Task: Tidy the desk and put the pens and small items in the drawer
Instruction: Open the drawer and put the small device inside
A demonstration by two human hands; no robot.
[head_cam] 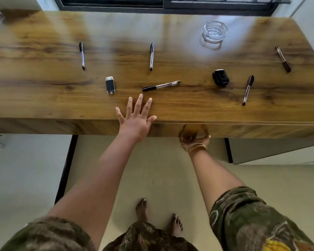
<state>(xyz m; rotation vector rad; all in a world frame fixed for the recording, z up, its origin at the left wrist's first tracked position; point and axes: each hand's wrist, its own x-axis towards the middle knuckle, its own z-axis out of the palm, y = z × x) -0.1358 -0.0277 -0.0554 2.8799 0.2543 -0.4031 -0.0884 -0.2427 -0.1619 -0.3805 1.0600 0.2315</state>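
Note:
Several black-capped pens lie on the wooden desk (43, 98): one at far left (82, 55), one in the middle (151, 56), one slanted near the front (161, 86), one at the right (248, 90). A dark marker (283, 59) lies far right. A lighter (110, 85) and a small black case (220, 77) also rest there. My left hand (136, 116) lies flat and open on the front edge. My right hand (194, 137) grips under the drawer front (252, 130), fingers hidden.
A glass ashtray (215, 31) stands at the back right of the desk. A window frame (163, 4) runs behind the desk. A black desk leg (66, 167) stands at the left, a pale cabinet (275, 151) under the right side. My bare feet (158, 216) are on the floor.

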